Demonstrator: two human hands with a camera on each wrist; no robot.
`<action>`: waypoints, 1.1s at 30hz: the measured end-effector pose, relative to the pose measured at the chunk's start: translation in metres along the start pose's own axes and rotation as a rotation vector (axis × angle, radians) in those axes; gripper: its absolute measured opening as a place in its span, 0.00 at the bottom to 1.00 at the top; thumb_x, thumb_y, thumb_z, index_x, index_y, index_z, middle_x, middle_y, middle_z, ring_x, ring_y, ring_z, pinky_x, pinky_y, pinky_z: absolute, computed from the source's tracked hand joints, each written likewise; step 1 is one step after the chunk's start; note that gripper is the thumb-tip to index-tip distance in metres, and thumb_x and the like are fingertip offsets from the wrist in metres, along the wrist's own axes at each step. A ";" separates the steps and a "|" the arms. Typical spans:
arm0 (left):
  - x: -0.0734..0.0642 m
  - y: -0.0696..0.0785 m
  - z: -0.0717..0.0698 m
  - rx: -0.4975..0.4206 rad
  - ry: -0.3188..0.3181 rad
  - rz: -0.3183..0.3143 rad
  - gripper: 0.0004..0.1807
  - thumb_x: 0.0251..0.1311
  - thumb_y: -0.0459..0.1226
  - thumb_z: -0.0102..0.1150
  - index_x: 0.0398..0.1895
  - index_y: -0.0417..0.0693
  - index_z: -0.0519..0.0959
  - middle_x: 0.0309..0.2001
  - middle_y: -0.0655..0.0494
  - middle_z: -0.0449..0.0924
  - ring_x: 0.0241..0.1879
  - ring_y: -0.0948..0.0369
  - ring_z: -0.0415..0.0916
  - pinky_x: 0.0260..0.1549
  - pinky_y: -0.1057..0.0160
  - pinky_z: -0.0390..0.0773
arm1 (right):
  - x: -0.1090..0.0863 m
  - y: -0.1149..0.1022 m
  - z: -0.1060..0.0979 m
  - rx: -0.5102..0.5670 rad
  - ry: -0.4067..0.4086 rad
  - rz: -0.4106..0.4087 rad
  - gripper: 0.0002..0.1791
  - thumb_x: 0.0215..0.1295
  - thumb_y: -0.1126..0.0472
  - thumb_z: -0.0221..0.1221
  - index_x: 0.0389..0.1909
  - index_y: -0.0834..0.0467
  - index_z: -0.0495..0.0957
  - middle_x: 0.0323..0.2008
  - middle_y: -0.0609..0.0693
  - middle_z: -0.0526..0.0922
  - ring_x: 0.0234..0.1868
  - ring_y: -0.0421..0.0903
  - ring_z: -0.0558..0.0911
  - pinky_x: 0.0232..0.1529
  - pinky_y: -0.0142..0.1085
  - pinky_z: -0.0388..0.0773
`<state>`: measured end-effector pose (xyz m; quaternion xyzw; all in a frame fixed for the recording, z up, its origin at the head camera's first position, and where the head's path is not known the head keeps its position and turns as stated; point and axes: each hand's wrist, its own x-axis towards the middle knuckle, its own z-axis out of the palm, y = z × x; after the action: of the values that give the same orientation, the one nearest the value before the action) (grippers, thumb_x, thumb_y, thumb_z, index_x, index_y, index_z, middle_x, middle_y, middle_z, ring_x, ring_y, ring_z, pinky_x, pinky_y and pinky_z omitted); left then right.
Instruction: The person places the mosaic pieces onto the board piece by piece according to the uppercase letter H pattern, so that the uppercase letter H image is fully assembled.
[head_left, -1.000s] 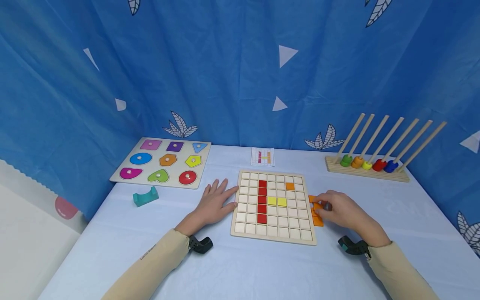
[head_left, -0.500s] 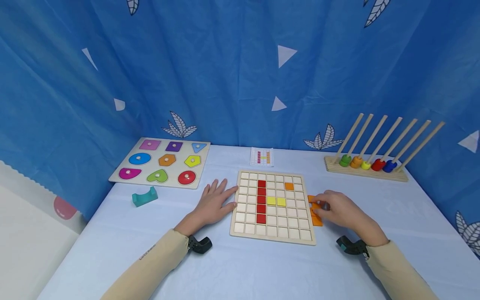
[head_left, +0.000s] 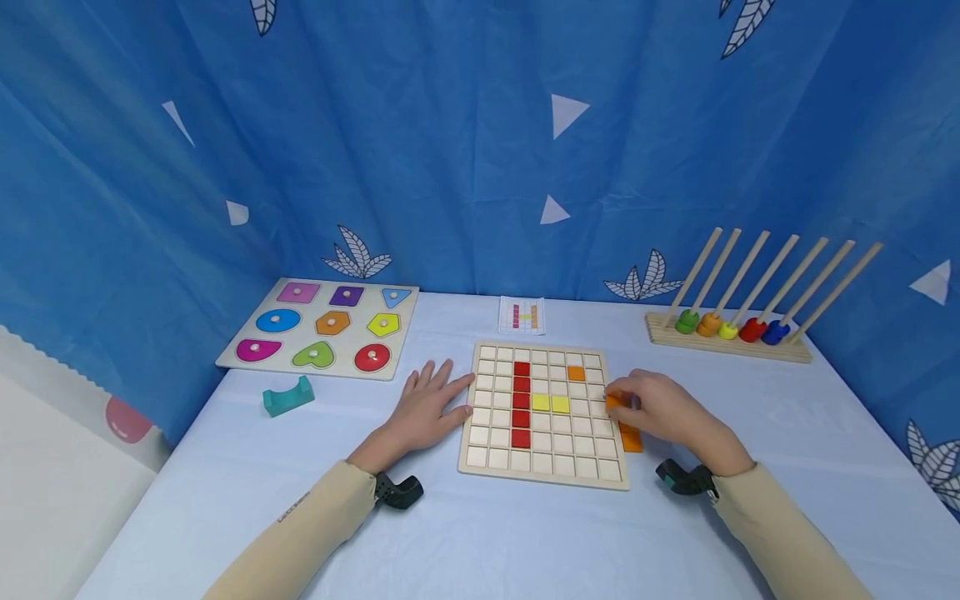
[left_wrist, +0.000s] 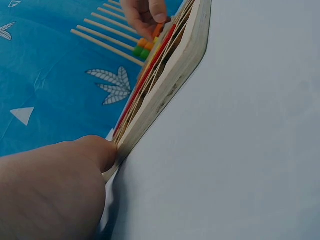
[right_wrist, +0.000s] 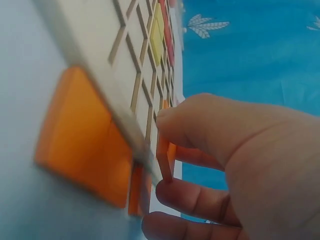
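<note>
A wooden grid board [head_left: 543,467] lies flat on the table, with a column of red tiles [head_left: 521,402], two yellow tiles [head_left: 551,403] side by side and one orange tile [head_left: 576,373] in its cells. My left hand [head_left: 423,408] lies with spread fingers against the board's left edge. Over the right edge, my right hand [head_left: 663,408] pinches an orange tile [right_wrist: 165,150] between thumb and fingers, tilted up on its side in the right wrist view. More orange tiles [right_wrist: 87,137] lie on the table along that edge, partly hidden by the hand in the head view.
Behind the board lies a small printed pattern card [head_left: 522,316]. A shape puzzle board [head_left: 352,350] stands at the back left, with a teal curved block [head_left: 288,397] before it. At the back right is a peg rack [head_left: 727,343] with coloured rings. A blue curtain [head_left: 450,167] hangs behind.
My right hand has lifted an orange tile from the table and moved slightly left and away from me, over the board's right edge. The left hand stays in place.
</note>
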<state>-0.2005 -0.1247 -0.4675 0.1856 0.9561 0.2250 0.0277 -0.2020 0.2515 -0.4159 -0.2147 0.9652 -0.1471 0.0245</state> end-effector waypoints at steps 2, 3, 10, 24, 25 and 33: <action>0.000 0.000 0.000 -0.001 0.004 0.003 0.33 0.70 0.54 0.53 0.77 0.58 0.66 0.81 0.41 0.52 0.81 0.35 0.40 0.76 0.30 0.42 | 0.004 -0.002 0.000 0.003 -0.008 -0.005 0.16 0.61 0.57 0.70 0.48 0.59 0.86 0.31 0.46 0.80 0.32 0.41 0.73 0.33 0.32 0.75; 0.000 0.000 0.000 -0.001 0.005 0.004 0.33 0.70 0.54 0.53 0.77 0.58 0.66 0.81 0.41 0.52 0.81 0.35 0.40 0.76 0.30 0.42 | 0.006 -0.003 0.001 0.004 -0.010 -0.007 0.16 0.61 0.57 0.70 0.48 0.59 0.86 0.31 0.46 0.79 0.32 0.42 0.73 0.33 0.32 0.74; 0.001 -0.001 0.001 -0.002 0.011 0.011 0.33 0.70 0.54 0.53 0.77 0.58 0.66 0.81 0.41 0.53 0.81 0.35 0.41 0.76 0.31 0.42 | 0.018 -0.008 0.003 0.018 -0.009 -0.049 0.15 0.62 0.59 0.70 0.48 0.58 0.86 0.31 0.48 0.79 0.31 0.42 0.72 0.31 0.32 0.71; 0.000 -0.001 0.001 -0.001 0.014 0.010 0.33 0.70 0.53 0.53 0.77 0.58 0.67 0.81 0.41 0.53 0.81 0.36 0.41 0.76 0.30 0.42 | 0.036 -0.017 0.008 0.024 -0.014 -0.084 0.17 0.61 0.60 0.68 0.50 0.61 0.86 0.32 0.50 0.80 0.32 0.42 0.72 0.32 0.33 0.70; 0.000 -0.001 0.001 -0.002 0.014 0.009 0.33 0.70 0.53 0.53 0.77 0.58 0.67 0.81 0.41 0.53 0.81 0.36 0.40 0.76 0.30 0.42 | 0.037 -0.017 0.007 0.024 -0.015 -0.088 0.16 0.62 0.60 0.68 0.50 0.61 0.86 0.33 0.50 0.81 0.32 0.42 0.72 0.32 0.33 0.70; 0.000 0.001 0.000 -0.005 0.014 0.003 0.33 0.70 0.52 0.54 0.77 0.58 0.67 0.81 0.40 0.53 0.81 0.35 0.41 0.76 0.30 0.42 | 0.043 -0.021 0.010 0.052 -0.014 -0.090 0.19 0.62 0.61 0.68 0.53 0.62 0.85 0.33 0.49 0.80 0.31 0.42 0.71 0.31 0.33 0.68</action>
<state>-0.2006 -0.1238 -0.4675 0.1853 0.9555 0.2286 0.0212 -0.2317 0.2126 -0.4183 -0.2584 0.9502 -0.1717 0.0304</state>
